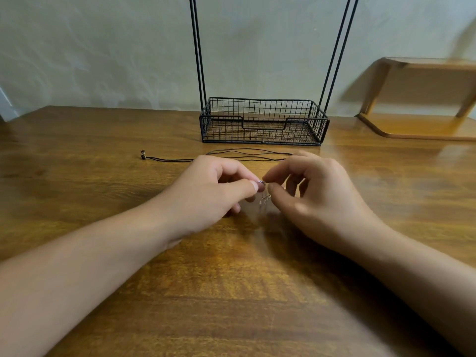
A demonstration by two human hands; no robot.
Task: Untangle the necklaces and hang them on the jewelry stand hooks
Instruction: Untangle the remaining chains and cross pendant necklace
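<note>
A thin silver chain necklace (pixel 263 199) hangs between my two hands just above the wooden table. My left hand (pixel 216 188) pinches its top end between thumb and forefinger. My right hand (pixel 311 191) pinches the chain right beside it, fingers curled. A black cord necklace (pixel 239 154) with small beads at its left end (pixel 143 154) lies stretched on the table behind my hands. The black wire jewelry stand (pixel 264 122) stands at the back; its basket base and upright rods show, the hooks are out of frame.
The wooden table (pixel 103 176) fills the view, with a pale wall behind it. A light wooden shelf riser (pixel 422 99) sits at the back right corner of the table.
</note>
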